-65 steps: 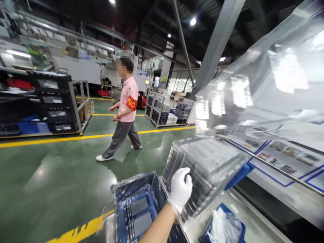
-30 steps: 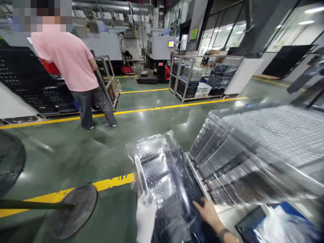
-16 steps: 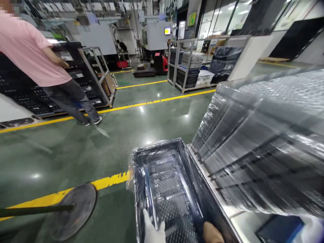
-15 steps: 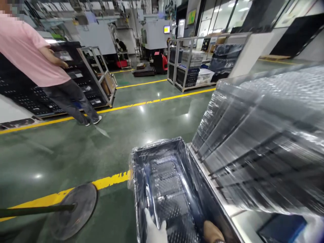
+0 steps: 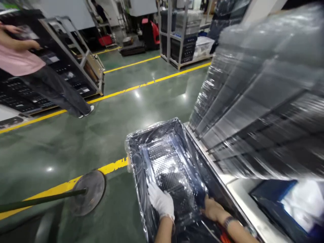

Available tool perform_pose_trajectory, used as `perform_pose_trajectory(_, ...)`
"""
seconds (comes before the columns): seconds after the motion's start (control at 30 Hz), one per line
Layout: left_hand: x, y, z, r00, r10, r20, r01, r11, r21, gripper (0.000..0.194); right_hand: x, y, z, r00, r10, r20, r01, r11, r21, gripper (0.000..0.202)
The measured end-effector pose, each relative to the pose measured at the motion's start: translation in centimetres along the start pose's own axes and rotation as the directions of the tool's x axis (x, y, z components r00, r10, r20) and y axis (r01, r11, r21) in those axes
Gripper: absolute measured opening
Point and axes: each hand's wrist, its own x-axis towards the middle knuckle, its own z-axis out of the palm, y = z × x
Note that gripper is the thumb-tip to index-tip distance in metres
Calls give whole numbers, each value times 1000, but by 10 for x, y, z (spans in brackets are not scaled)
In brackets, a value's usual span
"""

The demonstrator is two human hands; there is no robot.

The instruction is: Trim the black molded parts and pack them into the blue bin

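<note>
We're gripping the tray stack at its near corners, gloved left hand, bare right hand clamped; judging light, flimsy, slippery inside the lined bin.

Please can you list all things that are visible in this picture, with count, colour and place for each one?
crate: one, dark blue, lined with clear plastic film, bottom centre on the floor side of the table.
tray: one, clear plastic with a grid pattern, lying inside the crate.
stack of trays: one, clear plastic, right, on the table.
table: one, pale metal, lower right.
round stand base: one, grey, lower left on the green floor.
floor lines: several, yellow.
rack: one, metal, upper left.
other person: one, pink shirt, by the rack.
left hand: white glove, on the tray.
right hand: bare, at the tray's right edge; wristwatch behind it.
</note>
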Motion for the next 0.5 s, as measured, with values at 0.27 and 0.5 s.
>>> perform_pose_trajectory(0.27, 4, 25, 25, 841, 401, 362, -505, 823, 261, 56, -75, 48, -51, 949, -81, -305, 250, 782, 570, 38)
perform_pose_trajectory(0.5, -16, 50, 17, 708, 578, 405, -703, 633, 325, 59, -233, 200, 103, 612, 677, -409, 160, 400, 902, 56)
